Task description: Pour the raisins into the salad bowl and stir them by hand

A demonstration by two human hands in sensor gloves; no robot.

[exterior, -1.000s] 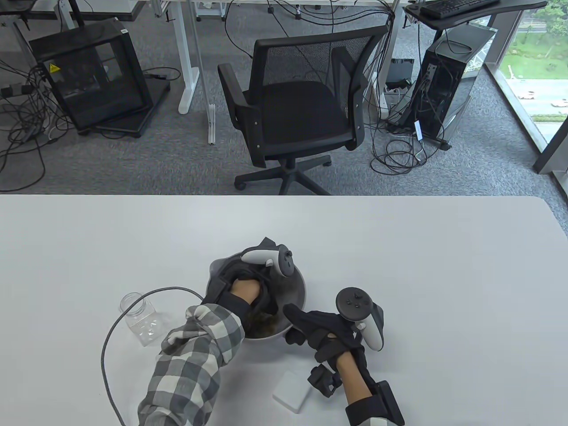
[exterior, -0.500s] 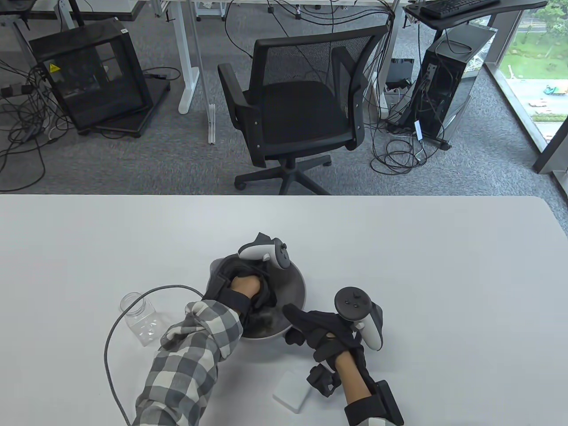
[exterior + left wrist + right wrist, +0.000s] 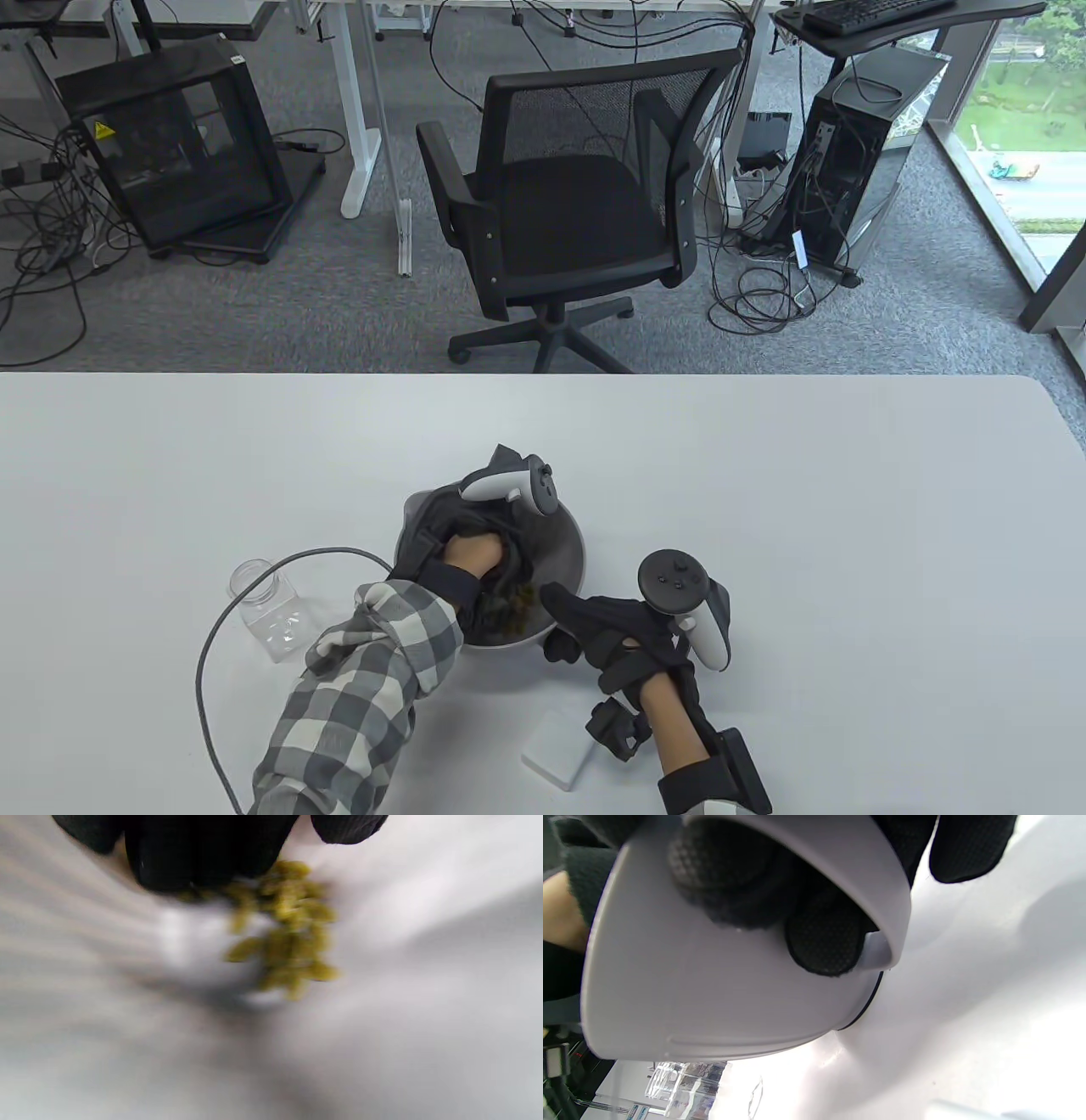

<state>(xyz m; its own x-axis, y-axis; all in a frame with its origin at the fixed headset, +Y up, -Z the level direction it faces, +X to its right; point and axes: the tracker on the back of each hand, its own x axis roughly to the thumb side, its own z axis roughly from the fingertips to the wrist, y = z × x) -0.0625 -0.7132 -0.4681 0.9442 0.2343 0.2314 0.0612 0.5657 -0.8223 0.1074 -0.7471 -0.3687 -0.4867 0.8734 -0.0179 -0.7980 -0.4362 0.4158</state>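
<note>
The grey salad bowl [image 3: 579, 552] stands near the table's front edge. My left hand [image 3: 505, 569] reaches down into it, fingertips among the yellow-green raisins [image 3: 519, 613]. The left wrist view shows the gloved fingers [image 3: 191, 857] hanging into a blurred heap of raisins [image 3: 292, 933] on the bowl's inner wall [image 3: 424, 1005]. My right hand [image 3: 564, 624] grips the bowl's near right rim. In the right wrist view its fingers [image 3: 823, 938] curl under the rim against the outer wall of the bowl [image 3: 712, 1005]. The emptied clear jar [image 3: 271, 611] stands left of the bowl.
A flat white box [image 3: 560, 751] lies by my right wrist. A grey cable [image 3: 204, 671] loops from the left sleeve across the table beside the jar [image 3: 678, 1082]. An office chair [image 3: 568, 212] stands beyond the table's far edge.
My left hand has shifted inside the bowl, first pulling toward the left wall, then turning back, and the raisins show again at the front. The right hand and bowl have stayed put.
</note>
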